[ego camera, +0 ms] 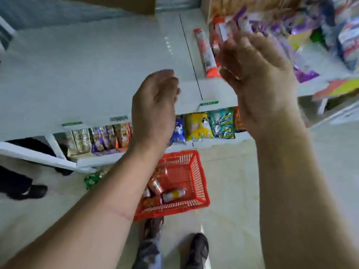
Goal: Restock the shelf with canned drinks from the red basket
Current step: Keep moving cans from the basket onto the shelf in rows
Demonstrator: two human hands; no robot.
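Observation:
The red basket stands on the floor below the shelf, with several canned drinks lying in it. My left hand is raised over the front edge of the white shelf, fingers loosely curled, nothing in it. My right hand is higher and to the right, blurred, fingers apart and empty, close to an orange and white packet lying on the shelf. My left forearm hides the basket's left side.
Snack bags fill the lower shelf under the white shelf's edge. Colourful packets pile up on the shelf at the right. A green packet lies on the floor. My shoes are near the basket; another person's dark shoe is at the left.

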